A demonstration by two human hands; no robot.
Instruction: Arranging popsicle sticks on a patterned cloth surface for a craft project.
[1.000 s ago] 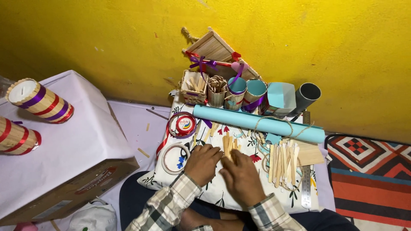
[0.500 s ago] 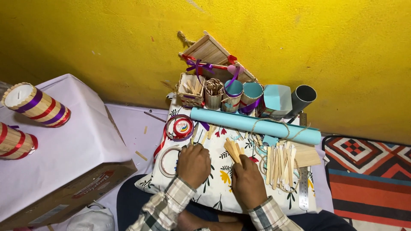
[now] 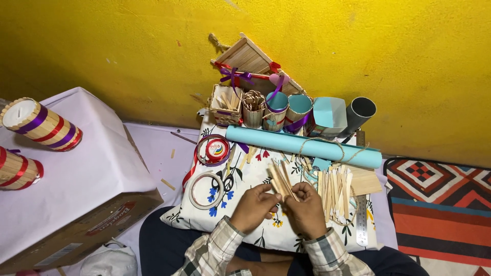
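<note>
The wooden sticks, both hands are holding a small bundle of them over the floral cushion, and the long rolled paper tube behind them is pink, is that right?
Not quite. The rolled paper tube is light blue, not pink, as the head view shows. The rest holds: the left hand and right hand hold a small bundle of wooden sticks over the floral cushion.

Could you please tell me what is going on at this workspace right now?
A person sits with a floral white cushion on the lap. Both hands, left hand and right hand, hold a small bundle of flat wooden craft sticks above it. More loose wooden sticks lie to the right. A long light-blue paper roll tied with twine lies across the cushion, with two rolls of tape at the left.
</note>
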